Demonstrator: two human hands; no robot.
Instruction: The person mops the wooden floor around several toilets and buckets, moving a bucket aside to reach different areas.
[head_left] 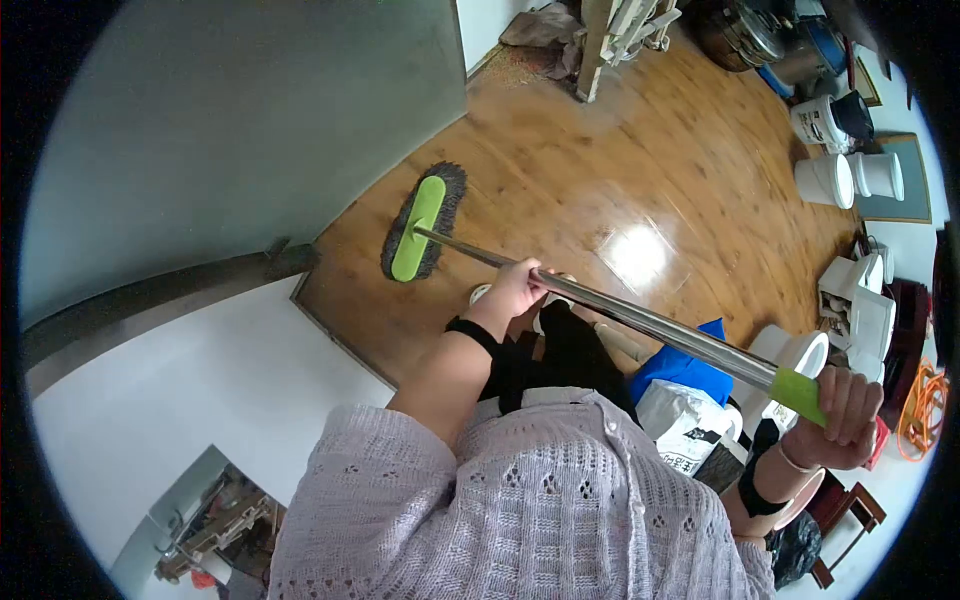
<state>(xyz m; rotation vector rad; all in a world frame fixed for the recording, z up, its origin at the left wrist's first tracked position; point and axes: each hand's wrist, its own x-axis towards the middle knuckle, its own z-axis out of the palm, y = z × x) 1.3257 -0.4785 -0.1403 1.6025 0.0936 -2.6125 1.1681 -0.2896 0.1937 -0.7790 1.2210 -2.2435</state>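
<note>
A mop with a green head plate [418,228] and grey fringe lies flat on the wooden floor, close to the grey panel at the left. Its metal pole [660,328] runs from the head towards the lower right, across the front of my body. My left hand [520,288] is wrapped round the thin lower part of the pole, near the middle of the view. At the green grip on the pole's end, my right hand [848,418] is closed round it.
A grey panel [250,130] and a white wall [190,370] border the floor at the left. White buckets [825,180] line the right side. A wooden stand [592,60] is at the top. Beside my legs are a blue bag [680,372] and a white sack [682,425].
</note>
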